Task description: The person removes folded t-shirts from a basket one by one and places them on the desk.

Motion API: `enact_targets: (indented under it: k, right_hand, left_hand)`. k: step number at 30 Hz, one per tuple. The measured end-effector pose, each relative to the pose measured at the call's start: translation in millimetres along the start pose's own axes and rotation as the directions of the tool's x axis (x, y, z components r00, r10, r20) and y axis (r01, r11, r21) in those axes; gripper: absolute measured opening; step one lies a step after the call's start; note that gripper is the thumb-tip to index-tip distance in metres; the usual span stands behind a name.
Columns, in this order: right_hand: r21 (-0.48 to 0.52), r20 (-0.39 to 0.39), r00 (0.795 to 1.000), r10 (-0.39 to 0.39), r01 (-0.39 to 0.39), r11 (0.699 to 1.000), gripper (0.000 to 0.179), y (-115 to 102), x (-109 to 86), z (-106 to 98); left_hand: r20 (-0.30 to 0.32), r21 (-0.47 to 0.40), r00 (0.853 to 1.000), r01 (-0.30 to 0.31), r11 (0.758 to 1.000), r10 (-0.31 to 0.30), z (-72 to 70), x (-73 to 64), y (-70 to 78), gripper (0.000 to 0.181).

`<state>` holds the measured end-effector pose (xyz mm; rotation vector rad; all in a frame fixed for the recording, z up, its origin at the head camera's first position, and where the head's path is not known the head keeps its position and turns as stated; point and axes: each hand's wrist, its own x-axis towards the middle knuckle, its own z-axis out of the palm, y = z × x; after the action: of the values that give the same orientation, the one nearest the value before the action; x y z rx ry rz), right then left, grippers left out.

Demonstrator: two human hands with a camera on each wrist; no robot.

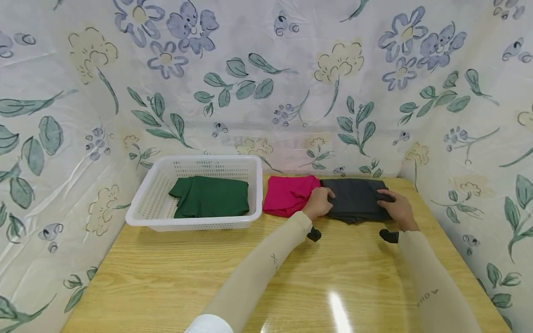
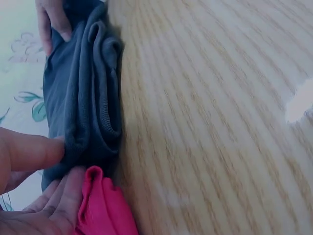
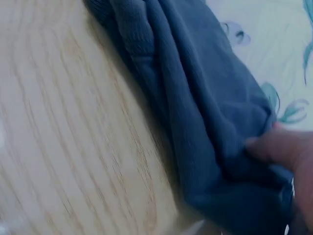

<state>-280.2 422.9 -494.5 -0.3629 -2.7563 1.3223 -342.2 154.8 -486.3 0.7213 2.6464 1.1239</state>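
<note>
Two ends of one folded dark grey cloth (image 1: 354,200) are being gripped. The left end is being pinched by the left hand (image 1: 318,203), its thumb being pressed on the upper layer and its fingers being held against the end, beside the pink cloth (image 1: 287,196). The right end is being grasped by the right hand (image 1: 397,208), with the thumb being rested on top. The dark grey cloth is being supported along the far edge of the surface (image 1: 233,259), near the far right corner, its stacked folds being turned toward the near edge. The pink cloth, folded, is being kept between the dark grey cloth and the white basket (image 1: 193,223). At the far left corner, a folded green cloth (image 1: 216,196) is being contained by the basket. Beyond the far edge, a floral sheet (image 1: 250,41) is being displayed upright.
</note>
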Motion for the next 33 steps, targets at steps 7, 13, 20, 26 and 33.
enact_targets:
  k: [7,13,20,26,33]
  right_hand:
    - [-0.217,-0.121,0.992,0.022,-0.048,0.975,0.046,-24,1.7,7]
    - [-0.226,-0.185,0.983,-0.010,-0.033,0.974,0.043,-35,-0.9,12]
    - [-0.197,-0.198,0.978,-0.067,0.027,0.980,0.041,-46,-7.1,16]
    - [-0.186,-0.185,0.962,-0.199,0.165,0.969,0.038,-62,-12.0,27]
    - [-0.084,-0.109,0.958,-0.266,0.258,0.963,0.042,-86,-11.6,40]
  left_hand:
    - [-0.021,-0.025,1.000,-0.018,1.000,0.018,-9.0,-4.4,-1.9,0.014]
    - [0.039,-0.156,0.997,-0.056,0.986,0.063,-26.7,-7.2,-1.7,0.016]
    - [0.062,-0.208,0.994,-0.077,0.975,0.092,-52.1,-9.7,-1.2,0.019]
    - [0.097,-0.240,0.991,-0.064,0.969,0.089,-72.4,-18.2,-5.3,0.023]
    - [0.074,-0.235,0.992,-0.086,0.968,0.106,-100.1,-24.0,-5.3,0.016]
